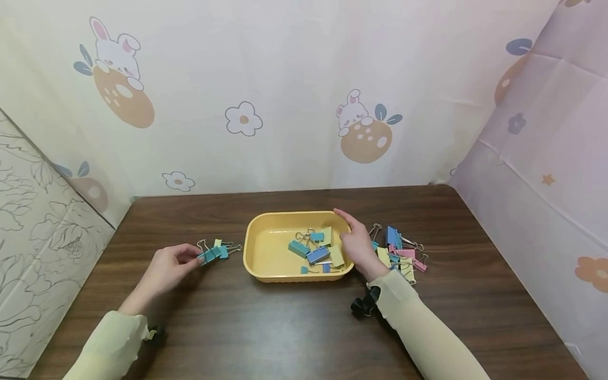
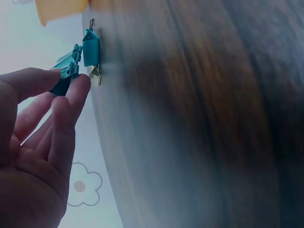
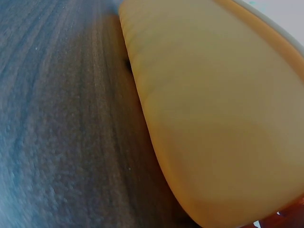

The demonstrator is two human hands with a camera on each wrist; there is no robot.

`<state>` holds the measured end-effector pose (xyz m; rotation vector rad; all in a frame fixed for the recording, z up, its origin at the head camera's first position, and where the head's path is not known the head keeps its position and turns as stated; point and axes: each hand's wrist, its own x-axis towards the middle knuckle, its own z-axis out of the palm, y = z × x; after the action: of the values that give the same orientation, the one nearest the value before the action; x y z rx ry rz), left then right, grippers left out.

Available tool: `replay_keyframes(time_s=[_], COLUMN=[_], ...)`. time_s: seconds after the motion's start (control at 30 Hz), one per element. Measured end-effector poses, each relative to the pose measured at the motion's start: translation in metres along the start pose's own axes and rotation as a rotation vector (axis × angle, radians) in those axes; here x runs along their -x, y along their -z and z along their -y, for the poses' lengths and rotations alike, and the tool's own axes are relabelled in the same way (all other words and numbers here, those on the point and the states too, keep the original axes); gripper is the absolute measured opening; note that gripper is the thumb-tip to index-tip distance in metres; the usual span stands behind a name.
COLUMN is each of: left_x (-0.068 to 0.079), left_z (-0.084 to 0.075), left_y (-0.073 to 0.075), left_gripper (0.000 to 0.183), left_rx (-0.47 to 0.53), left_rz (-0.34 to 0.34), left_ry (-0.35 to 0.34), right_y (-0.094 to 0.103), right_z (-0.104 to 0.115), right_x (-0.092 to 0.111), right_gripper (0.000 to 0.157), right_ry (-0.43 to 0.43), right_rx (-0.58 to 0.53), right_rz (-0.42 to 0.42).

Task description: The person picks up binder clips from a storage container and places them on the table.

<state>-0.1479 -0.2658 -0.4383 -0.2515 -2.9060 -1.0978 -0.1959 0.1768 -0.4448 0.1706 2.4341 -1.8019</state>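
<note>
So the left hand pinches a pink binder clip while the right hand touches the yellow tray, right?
Not pink: the left wrist view shows the left hand pinching a teal binder clip. The right hand does touch the yellow tray.

Head view looks forward-down; tilted wrist views sit close; all share the tray (image 1: 268,248).

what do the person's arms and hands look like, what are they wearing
Both hands, left and right, are bare, without gloves. The left sleeve and right sleeve are pale yellow with slightly ruffled cuffs. A small black device sits at the left wrist and another at the right.
</note>
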Motion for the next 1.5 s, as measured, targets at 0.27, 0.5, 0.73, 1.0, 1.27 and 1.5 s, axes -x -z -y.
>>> replay_keyframes(time_s=[0.27, 0.5, 0.73, 1.0, 1.27, 1.5], left_x=[0.004, 0.006, 0.007, 0.007, 0.003, -0.011], left_z=[0.007, 0.009, 0.010, 0.005, -0.019, -0.061], left_y=[0.006, 0.005, 0.004, 0.006, 0.006, -0.012], left_gripper=[0.012, 0.013, 0.013, 0.009, 0.008, 0.009], left_rx=[-0.042, -0.119, -0.183, -0.176, -0.113, -0.019], left_rz=[0.027, 0.040, 0.027, -0.104, -0.251, -0.178], left_ry=[0.045, 0.057, 0.070, 0.010, -0.124, -0.276], right_y=[0.000, 0.001, -0.001, 0.001, 0.001, 0.002], right_z=[0.001, 0.000, -0.001, 0.000, 0.002, 0.001], right_x=[0.001, 0.001, 0.000, 0.000, 0.001, 0.000], right_gripper=[0.069, 0.069, 0.069, 0.069, 0.069, 0.069], right_ry=[-0.001, -0.012, -0.008, -0.004, -0.010, -0.013], right_rx=[-0.008, 0.011, 0.008, -0.004, 0.013, 0.018], right_rz=[0.005, 0.003, 0.009, 0.006, 0.014, 0.022])
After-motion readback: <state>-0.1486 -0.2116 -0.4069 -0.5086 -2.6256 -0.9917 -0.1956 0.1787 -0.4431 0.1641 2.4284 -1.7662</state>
